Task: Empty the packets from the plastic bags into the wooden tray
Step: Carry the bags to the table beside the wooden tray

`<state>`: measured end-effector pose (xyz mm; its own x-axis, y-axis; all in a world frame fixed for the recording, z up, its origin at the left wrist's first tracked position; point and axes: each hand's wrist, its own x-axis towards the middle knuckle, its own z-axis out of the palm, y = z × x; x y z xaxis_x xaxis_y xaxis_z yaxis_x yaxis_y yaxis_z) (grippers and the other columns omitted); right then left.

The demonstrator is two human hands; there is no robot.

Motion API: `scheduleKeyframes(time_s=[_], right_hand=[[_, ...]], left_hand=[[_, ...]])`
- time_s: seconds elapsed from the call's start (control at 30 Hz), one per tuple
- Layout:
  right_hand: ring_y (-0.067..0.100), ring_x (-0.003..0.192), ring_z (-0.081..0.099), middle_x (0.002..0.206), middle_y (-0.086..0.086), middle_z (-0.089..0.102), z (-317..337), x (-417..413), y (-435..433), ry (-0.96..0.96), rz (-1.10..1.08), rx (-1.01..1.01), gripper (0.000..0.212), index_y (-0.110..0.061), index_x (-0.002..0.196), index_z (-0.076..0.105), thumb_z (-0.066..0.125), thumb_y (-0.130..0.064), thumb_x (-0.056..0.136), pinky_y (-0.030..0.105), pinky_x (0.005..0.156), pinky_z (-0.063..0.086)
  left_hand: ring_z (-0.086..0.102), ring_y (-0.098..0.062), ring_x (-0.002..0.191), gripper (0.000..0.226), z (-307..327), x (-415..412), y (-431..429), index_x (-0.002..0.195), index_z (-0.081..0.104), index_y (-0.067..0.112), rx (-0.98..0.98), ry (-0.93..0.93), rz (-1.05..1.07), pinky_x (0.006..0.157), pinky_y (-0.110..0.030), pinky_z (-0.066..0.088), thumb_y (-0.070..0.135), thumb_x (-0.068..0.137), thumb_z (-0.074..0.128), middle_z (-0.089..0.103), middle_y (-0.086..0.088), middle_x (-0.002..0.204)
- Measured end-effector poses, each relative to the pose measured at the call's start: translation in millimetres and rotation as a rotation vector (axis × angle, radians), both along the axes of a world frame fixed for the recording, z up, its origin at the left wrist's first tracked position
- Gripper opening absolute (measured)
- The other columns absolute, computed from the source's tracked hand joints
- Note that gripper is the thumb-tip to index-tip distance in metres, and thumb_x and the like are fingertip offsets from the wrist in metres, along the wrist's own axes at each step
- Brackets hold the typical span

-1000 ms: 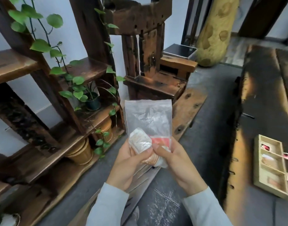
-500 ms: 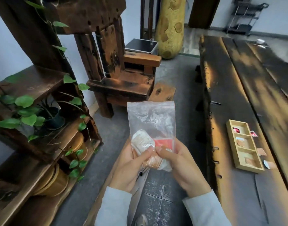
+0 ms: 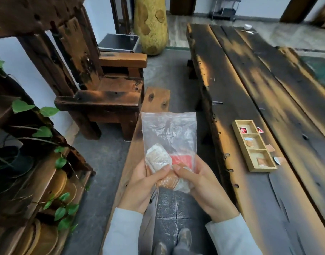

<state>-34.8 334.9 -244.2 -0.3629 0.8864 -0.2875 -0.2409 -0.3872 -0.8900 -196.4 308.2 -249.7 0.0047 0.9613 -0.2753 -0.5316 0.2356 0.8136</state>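
Observation:
I hold a clear plastic bag (image 3: 169, 133) upright in front of me over the floor. Inside its lower part sit a white packet (image 3: 158, 159), a red packet (image 3: 182, 160) and an orange packet (image 3: 167, 182). My left hand (image 3: 141, 186) and my right hand (image 3: 200, 184) both pinch the bag's bottom, thumbs nearly touching. The wooden tray (image 3: 268, 167) with three compartments lies on the long dark table to the right, well apart from my hands. Each compartment holds a packet or two.
Several loose packets (image 3: 269, 148) lie on the table (image 3: 259, 199) beside the tray's right rim. A wooden bench (image 3: 154, 100) runs below the bag. A dark wooden chair (image 3: 106, 96) stands at left-centre, a plant shelf (image 3: 29, 162) at far left.
My view has swung to the right, so the table and tray come further into the picture. Both hands keep the same grip on the bag.

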Motion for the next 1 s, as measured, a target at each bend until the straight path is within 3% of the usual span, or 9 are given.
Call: scheduleKeyframes(time_s=[0.17,0.27,0.4,0.47,0.63,0.73,0.9,1.0], right_hand=[[0.039,0.116,0.070,0.127,0.021,0.071,-8.7,14.2,23.4,0.022,-0.088,-0.047,0.040,-0.005,0.133,0.060,0.068,-0.002,0.093,0.053,0.099,0.056],[0.042,0.116,0.068,0.127,0.025,0.070,-13.1,24.8,40.3,0.055,-0.114,-0.059,0.040,-0.003,0.133,0.060,0.067,0.000,0.093,0.053,0.099,0.056],[0.039,0.113,0.070,0.124,0.023,0.072,-13.3,41.8,68.9,0.066,-0.126,-0.066,0.040,-0.004,0.132,0.061,0.066,0.000,0.094,0.043,0.088,0.061],[0.041,0.115,0.069,0.125,0.023,0.072,-14.0,52.6,85.6,0.072,-0.132,-0.072,0.039,-0.005,0.132,0.061,0.066,-0.001,0.094,0.048,0.093,0.059],[0.038,0.113,0.071,0.125,0.021,0.072,-12.5,79.2,133.7,0.076,-0.151,-0.065,0.039,-0.007,0.132,0.061,0.068,-0.004,0.094,0.041,0.082,0.061],[0.036,0.113,0.071,0.126,0.018,0.072,-10.4,96.1,159.8,0.095,-0.161,-0.056,0.041,-0.009,0.133,0.061,0.068,-0.006,0.093,0.043,0.087,0.060],[0.036,0.116,0.070,0.126,0.017,0.073,-10.4,120.4,188.0,0.144,-0.203,-0.051,0.042,-0.011,0.133,0.061,0.066,-0.002,0.092,0.051,0.099,0.055],[0.036,0.116,0.070,0.126,0.018,0.073,-12.6,132.3,200.9,0.153,-0.222,-0.056,0.041,-0.010,0.133,0.061,0.065,0.000,0.093,0.048,0.097,0.057]], left_hand=[[0.068,-0.030,0.111,0.052,-5.6,18.2,28.1,0.129,0.056,0.007,0.006,0.041,-0.053,0.089,-0.036,0.059,0.012,0.080,0.072,0.071,-0.016,0.120],[0.070,-0.027,0.110,0.049,-7.1,29.7,47.3,0.130,0.056,0.009,-0.014,0.073,-0.073,0.086,-0.033,0.060,0.019,0.083,0.067,0.072,-0.013,0.119],[0.070,-0.026,0.108,0.047,-7.6,46.4,79.5,0.130,0.056,0.011,-0.004,0.091,-0.088,0.080,-0.030,0.060,0.017,0.085,0.065,0.072,-0.012,0.119],[0.071,-0.026,0.107,0.046,-7.0,57.2,98.1,0.129,0.057,0.012,0.001,0.094,-0.097,0.078,-0.029,0.060,0.016,0.084,0.065,0.072,-0.012,0.119],[0.069,-0.028,0.111,0.046,-4.1,82.3,151.1,0.129,0.058,0.012,0.010,0.145,-0.105,0.086,-0.034,0.060,0.017,0.084,0.067,0.071,-0.012,0.121],[0.068,-0.029,0.112,0.043,-1.8,98.5,181.1,0.129,0.058,0.013,0.024,0.166,-0.123,0.090,-0.038,0.058,0.015,0.086,0.066,0.071,-0.013,0.121],[0.070,-0.028,0.107,0.040,-4.7,124.4,217.3,0.122,0.062,0.010,0.016,0.172,-0.141,0.081,-0.032,0.059,0.017,0.082,0.068,0.073,-0.015,0.115],[0.069,-0.029,0.109,0.041,-6.8,136.7,234.6,0.123,0.061,0.008,0.002,0.187,-0.172,0.085,-0.034,0.058,0.017,0.084,0.068,0.072,-0.015,0.117]])
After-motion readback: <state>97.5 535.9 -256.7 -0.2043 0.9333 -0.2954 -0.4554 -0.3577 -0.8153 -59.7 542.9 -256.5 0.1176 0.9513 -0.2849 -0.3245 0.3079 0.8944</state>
